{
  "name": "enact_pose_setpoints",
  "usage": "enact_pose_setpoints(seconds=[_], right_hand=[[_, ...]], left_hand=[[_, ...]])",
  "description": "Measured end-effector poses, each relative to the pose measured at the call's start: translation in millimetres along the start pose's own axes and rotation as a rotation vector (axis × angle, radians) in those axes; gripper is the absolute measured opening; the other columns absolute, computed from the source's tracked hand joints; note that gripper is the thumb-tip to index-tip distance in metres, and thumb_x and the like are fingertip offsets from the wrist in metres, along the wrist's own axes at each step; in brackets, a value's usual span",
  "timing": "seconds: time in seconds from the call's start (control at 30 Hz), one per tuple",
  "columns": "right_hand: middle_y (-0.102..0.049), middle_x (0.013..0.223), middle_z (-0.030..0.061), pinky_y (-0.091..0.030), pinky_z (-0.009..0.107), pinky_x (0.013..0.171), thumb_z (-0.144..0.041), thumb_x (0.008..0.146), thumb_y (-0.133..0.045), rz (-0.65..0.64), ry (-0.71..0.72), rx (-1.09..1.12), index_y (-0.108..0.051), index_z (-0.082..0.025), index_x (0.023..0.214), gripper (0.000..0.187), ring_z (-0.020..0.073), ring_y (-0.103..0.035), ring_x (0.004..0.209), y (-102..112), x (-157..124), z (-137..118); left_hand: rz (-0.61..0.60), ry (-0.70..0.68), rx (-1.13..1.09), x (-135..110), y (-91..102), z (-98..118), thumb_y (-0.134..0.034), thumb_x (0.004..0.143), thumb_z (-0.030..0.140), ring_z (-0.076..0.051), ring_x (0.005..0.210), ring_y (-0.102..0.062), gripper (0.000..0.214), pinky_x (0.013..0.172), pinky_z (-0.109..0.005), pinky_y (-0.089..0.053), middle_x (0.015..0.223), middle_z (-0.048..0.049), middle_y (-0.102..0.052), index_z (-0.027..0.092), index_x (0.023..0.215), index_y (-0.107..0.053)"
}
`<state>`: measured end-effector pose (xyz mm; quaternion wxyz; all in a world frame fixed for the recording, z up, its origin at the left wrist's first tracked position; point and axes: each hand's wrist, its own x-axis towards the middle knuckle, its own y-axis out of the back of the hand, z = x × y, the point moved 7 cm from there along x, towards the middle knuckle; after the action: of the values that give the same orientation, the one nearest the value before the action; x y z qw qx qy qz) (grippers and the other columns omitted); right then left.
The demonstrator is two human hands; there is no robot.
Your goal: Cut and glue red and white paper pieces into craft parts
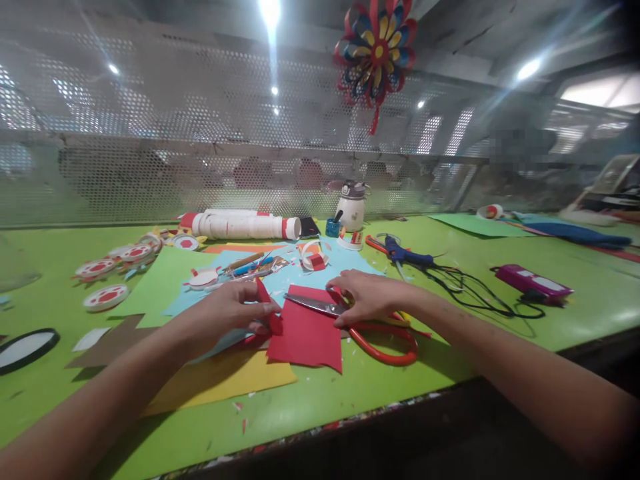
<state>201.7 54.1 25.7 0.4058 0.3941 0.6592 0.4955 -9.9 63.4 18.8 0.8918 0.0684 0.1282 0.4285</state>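
Observation:
My left hand [245, 308] is closed on a small red paper piece [270, 308], pinched between thumb and fingers. To its right lies a square sheet of red paper [307, 333] with the scissors [323, 305] across its upper part. The scissors' blades point left, and their orange-red handles [385, 353] rest at the right. My right hand [367, 297] is around the scissors near the pivot, thumb on the near side and fingers on the far side. Coloured sheets, among them a yellow one [225, 380], lie under and around the red paper.
Behind the hands are pens [250, 267], a white paper ring [315, 255] and white rolls [245, 227]. Round paw-print pieces [106, 297] sit left. A blue glue gun [407, 253] with a black cord and a purple box [533, 283] lie right. A bottle [351, 205] stands behind.

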Motion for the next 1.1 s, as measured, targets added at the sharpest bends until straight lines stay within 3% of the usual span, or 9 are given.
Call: enact_pose_setpoints(seconds=[0.1, 0.3, 0.47, 0.63, 0.77, 0.87, 1.0, 1.1], right_hand=[[-0.063, 0.103, 0.0093, -0.040, 0.030, 0.066, -0.056, 0.069, -0.070, -0.010, -0.018, 0.018, -0.063, -0.023, 0.103, 0.048, 0.0265, -0.058, 0.087, -1.4, -2.2, 2.4], [-0.066, 0.094, 0.0077, -0.041, 0.028, 0.060, -0.044, 0.066, -0.071, -0.019, -0.087, 0.082, -0.060, -0.020, 0.106, 0.048, 0.0230, -0.059, 0.077, -4.5, 0.9, 1.1], [-0.066, 0.088, 0.0064, -0.040, 0.026, 0.056, -0.029, 0.063, -0.068, 0.016, -0.120, 0.149, -0.061, -0.017, 0.109, 0.047, 0.0206, -0.058, 0.072, -3.5, -0.6, 3.2], [-0.065, 0.077, 0.0014, -0.039, 0.025, 0.057, -0.026, 0.064, -0.066, 0.107, -0.110, 0.223, -0.065, -0.021, 0.111, 0.048, 0.0189, -0.057, 0.068, -5.3, -6.7, 13.1], [-0.064, 0.070, -0.0001, -0.039, 0.025, 0.055, -0.027, 0.066, -0.066, 0.232, -0.109, 0.290, -0.065, -0.019, 0.113, 0.048, 0.0173, -0.056, 0.063, -3.8, -16.4, 19.2], [-0.062, 0.067, -0.0010, -0.040, 0.025, 0.056, -0.024, 0.068, -0.063, 0.358, -0.107, 0.358, -0.065, -0.018, 0.115, 0.048, 0.0158, -0.055, 0.060, 7.5, -25.5, 26.9], [-0.060, 0.070, -0.0012, -0.044, 0.026, 0.059, -0.023, 0.069, -0.062, 0.592, -0.122, 0.447, -0.058, -0.017, 0.127, 0.058, 0.0148, -0.053, 0.061, 31.3, -33.9, 50.5], [-0.056, 0.071, -0.0016, -0.045, 0.027, 0.062, -0.025, 0.070, -0.061, 0.784, -0.172, 0.478, -0.044, -0.012, 0.138, 0.072, 0.0151, -0.052, 0.062, 41.9, -36.5, 73.0]], left_hand=[[-0.025, 0.003, 0.022, 1.2, -5.1, -1.8, -0.074, 0.071, 0.043, -0.017, 0.068, -0.061, 0.027, 0.062, -0.027, -0.047, 0.080, -0.0088, -0.071, 0.016, 0.076, -0.071], [-0.064, 0.019, 0.030, 2.6, -15.5, -9.7, -0.072, 0.074, 0.042, -0.010, 0.050, -0.046, 0.027, 0.046, -0.022, -0.028, 0.063, -0.0017, -0.061, 0.016, 0.080, -0.069], [0.032, -0.050, 0.072, 4.7, -17.9, -3.1, -0.071, 0.072, 0.044, -0.009, 0.043, -0.040, 0.030, 0.043, -0.023, -0.026, 0.050, 0.0017, -0.055, 0.014, 0.077, -0.069], [0.032, -0.079, 0.115, 7.6, -28.7, -1.3, -0.067, 0.073, 0.045, -0.008, 0.038, -0.038, 0.033, 0.041, -0.022, -0.026, 0.043, 0.0031, -0.050, 0.012, 0.074, -0.068], [0.087, -0.136, 0.068, 10.3, -29.5, -3.6, -0.066, 0.075, 0.044, -0.007, 0.036, -0.038, 0.033, 0.040, -0.021, -0.026, 0.043, 0.0039, -0.050, 0.011, 0.080, -0.067], [0.112, -0.172, 0.090, 13.8, -29.3, 2.1, -0.063, 0.078, 0.043, -0.010, 0.042, -0.050, 0.032, 0.042, -0.022, -0.033, 0.056, -0.0029, -0.064, 0.012, 0.083, -0.067], [0.169, -0.251, 0.276, 24.9, -34.1, 29.3, -0.065, 0.075, 0.031, -0.020, 0.072, -0.067, 0.018, 0.064, -0.029, -0.049, 0.077, -0.0090, -0.074, 0.013, 0.074, -0.069], [0.147, -0.220, 0.182, 44.7, -48.1, 37.3, -0.066, 0.072, 0.025, -0.020, 0.075, -0.068, 0.012, 0.070, -0.031, -0.051, 0.078, -0.0090, -0.075, 0.013, 0.072, -0.069]])
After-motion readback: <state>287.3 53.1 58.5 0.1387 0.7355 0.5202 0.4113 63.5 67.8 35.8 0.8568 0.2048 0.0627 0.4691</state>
